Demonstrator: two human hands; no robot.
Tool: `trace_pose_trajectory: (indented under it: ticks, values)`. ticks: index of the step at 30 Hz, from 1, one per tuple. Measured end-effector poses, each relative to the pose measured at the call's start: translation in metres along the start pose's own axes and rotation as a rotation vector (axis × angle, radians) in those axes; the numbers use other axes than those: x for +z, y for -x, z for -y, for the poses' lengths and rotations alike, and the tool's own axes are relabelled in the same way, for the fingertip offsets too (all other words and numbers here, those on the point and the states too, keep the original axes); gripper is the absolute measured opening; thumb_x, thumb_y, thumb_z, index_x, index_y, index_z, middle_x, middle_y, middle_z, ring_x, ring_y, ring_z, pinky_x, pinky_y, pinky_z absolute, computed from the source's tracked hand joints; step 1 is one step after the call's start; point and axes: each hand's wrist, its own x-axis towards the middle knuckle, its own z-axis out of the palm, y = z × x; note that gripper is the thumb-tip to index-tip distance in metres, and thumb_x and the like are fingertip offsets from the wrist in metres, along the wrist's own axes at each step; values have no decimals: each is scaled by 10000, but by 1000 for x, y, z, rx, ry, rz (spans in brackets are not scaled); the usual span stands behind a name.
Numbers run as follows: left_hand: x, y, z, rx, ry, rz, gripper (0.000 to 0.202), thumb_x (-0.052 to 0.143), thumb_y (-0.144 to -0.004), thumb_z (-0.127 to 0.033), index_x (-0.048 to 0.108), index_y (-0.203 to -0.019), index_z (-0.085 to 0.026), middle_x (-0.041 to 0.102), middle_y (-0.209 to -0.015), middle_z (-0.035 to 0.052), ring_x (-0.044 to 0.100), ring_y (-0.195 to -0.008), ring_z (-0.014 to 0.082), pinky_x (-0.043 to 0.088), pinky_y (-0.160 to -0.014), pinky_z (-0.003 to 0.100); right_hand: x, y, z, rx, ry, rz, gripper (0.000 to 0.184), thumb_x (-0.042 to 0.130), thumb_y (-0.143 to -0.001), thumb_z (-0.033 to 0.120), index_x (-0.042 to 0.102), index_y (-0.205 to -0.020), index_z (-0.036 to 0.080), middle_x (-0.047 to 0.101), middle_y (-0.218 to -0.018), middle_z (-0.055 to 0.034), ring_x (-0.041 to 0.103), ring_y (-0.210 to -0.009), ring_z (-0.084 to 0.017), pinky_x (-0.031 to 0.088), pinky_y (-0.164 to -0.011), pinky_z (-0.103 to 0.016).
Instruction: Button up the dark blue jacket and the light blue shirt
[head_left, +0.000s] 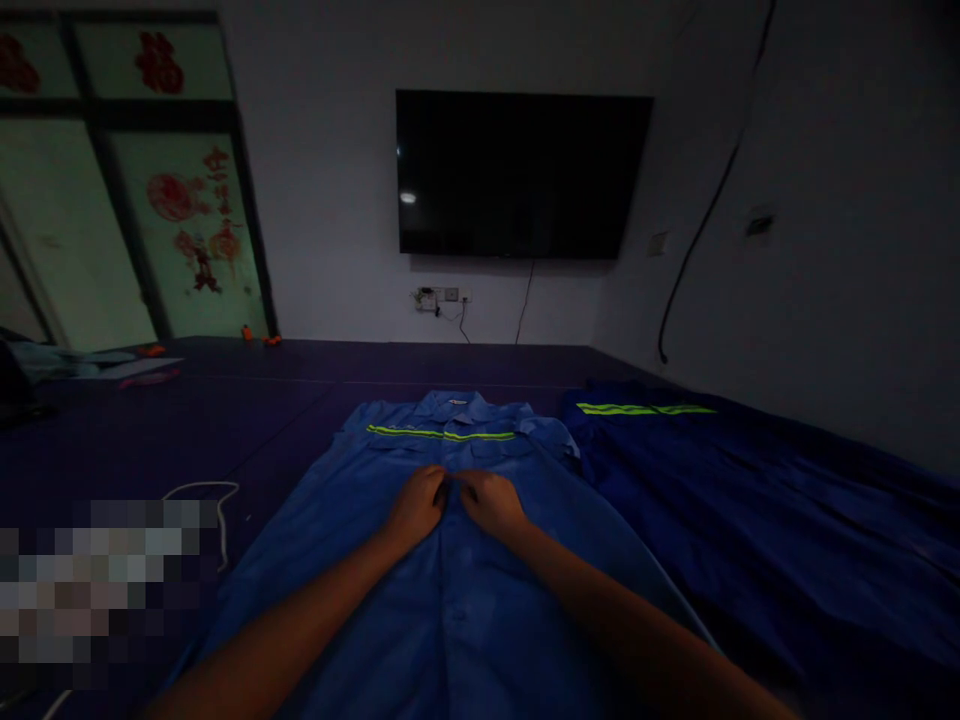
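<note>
A blue work shirt (352, 560) with a yellow-green reflective chest stripe lies flat, front up, on the dark purple surface before me, its collar pointing away. My left hand (417, 505) and my right hand (491, 503) rest side by side on the shirt's middle, just below the stripe. Both have their fingers curled in and pinched at the front placket, knuckles nearly touching. What sits between the fingertips is too small and dark to make out, apart from the cloth itself.
A darker blue garment (750, 520) with a reflective stripe lies spread to the right, against the wall. A white cord (214, 505) curls on the surface at left. A black TV (517, 175) hangs on the far wall above a socket strip (441, 296).
</note>
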Motion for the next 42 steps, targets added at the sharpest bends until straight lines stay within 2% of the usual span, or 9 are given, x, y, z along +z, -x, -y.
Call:
trace_pose_trajectory:
  ticks: [6,13,17,21,26,29,34,39,42]
  values:
    - [-11,30,-11,-46,-57,-48,156,438,-734,-82,567,-701,-162,573,-786,54,534,-804,168,426,-749,290,-5,43,4,62,-85,-4,266,447,-831,250,603,-1043,213,678,-756,-21,606,-636,-134,359,-558,-203]
    - [-16,33,-21,-84,-40,13,97,512,-719,-147,582,-655,-168,574,-759,39,527,-796,167,411,-734,284,-3,42,6,52,-217,10,184,498,-815,292,662,-797,211,643,-653,-3,570,-585,-117,304,-505,-202]
    - [-14,32,-23,-55,26,47,136,509,-733,-153,634,-786,-164,605,-834,51,539,-852,174,418,-793,296,-2,40,6,5,-191,5,401,415,-860,438,638,-640,188,632,-617,-28,557,-570,-128,288,-500,-223]
    - [-10,34,-29,-11,43,85,351,490,-717,-104,611,-1035,-190,612,-963,59,534,-939,184,410,-855,315,-3,40,9,77,-204,12,383,455,-812,516,654,-697,210,651,-646,-20,566,-572,-133,270,-478,-223]
    - [-7,36,-36,60,80,130,574,492,-684,-59,483,-1226,-248,584,-1057,45,523,-997,174,397,-905,316,-1,37,10,174,-212,-4,160,553,-735,323,630,-659,205,632,-611,1,554,-551,-119,258,-471,-207]
    - [-7,35,-36,9,93,74,459,527,-690,-107,538,-1133,-227,577,-1071,49,517,-1014,182,401,-907,325,1,35,7,179,-222,-5,141,528,-703,237,596,-588,193,593,-554,12,512,-508,-104,236,-459,-207]
    - [-9,33,-29,-69,33,46,126,524,-710,-154,600,-809,-166,591,-910,64,541,-903,186,433,-819,314,8,33,-3,146,-347,-2,158,485,-697,217,606,-600,183,574,-537,14,505,-509,-107,267,-477,-207]
    - [-8,32,-26,-17,41,72,96,522,-702,-154,599,-760,-166,579,-867,56,542,-857,173,430,-790,297,13,33,-8,159,-538,-7,142,514,-708,274,624,-712,185,618,-608,16,558,-560,-119,331,-500,-193]
    - [-7,32,-27,-6,72,69,108,511,-687,-119,589,-744,-166,580,-855,52,542,-851,167,426,-783,288,12,34,-7,130,-550,-1,175,537,-721,337,630,-724,189,632,-628,11,564,-567,-123,346,-505,-196]
